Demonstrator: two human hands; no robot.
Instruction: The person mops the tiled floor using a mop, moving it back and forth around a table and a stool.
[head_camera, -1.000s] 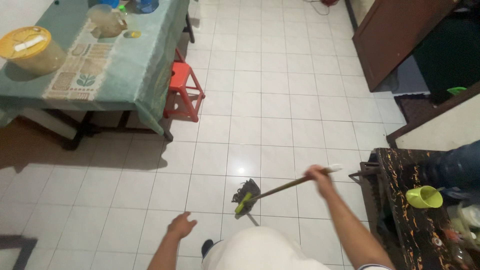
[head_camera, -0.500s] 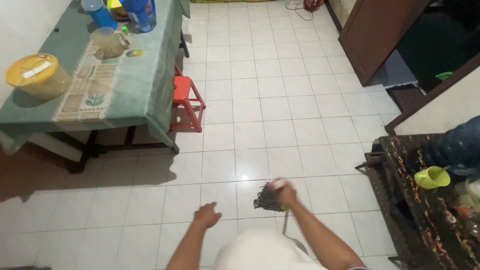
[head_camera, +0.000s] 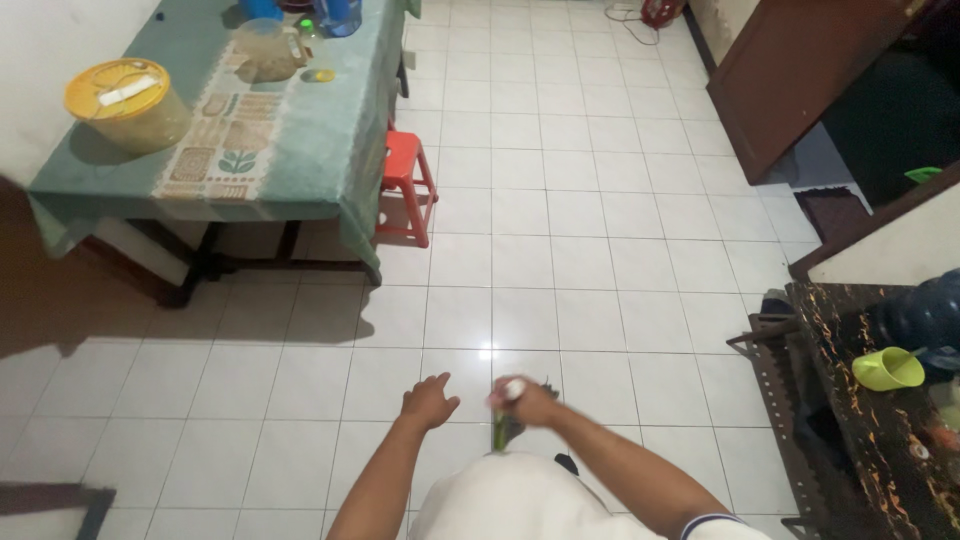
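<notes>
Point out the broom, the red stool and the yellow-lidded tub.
broom (head_camera: 500, 432): head view, green part below right hand.
red stool (head_camera: 408, 160): head view, seat top.
yellow-lidded tub (head_camera: 118, 88): head view, lid.

The right hand has pulled the broom in upright.

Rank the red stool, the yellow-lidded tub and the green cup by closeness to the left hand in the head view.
From the left hand, open above the floor tiles:
1. Red stool, ahead, beside the table's corner.
2. Yellow-lidded tub, far left on the table, and green cup, far right on the dark counter: too close to call.
</notes>
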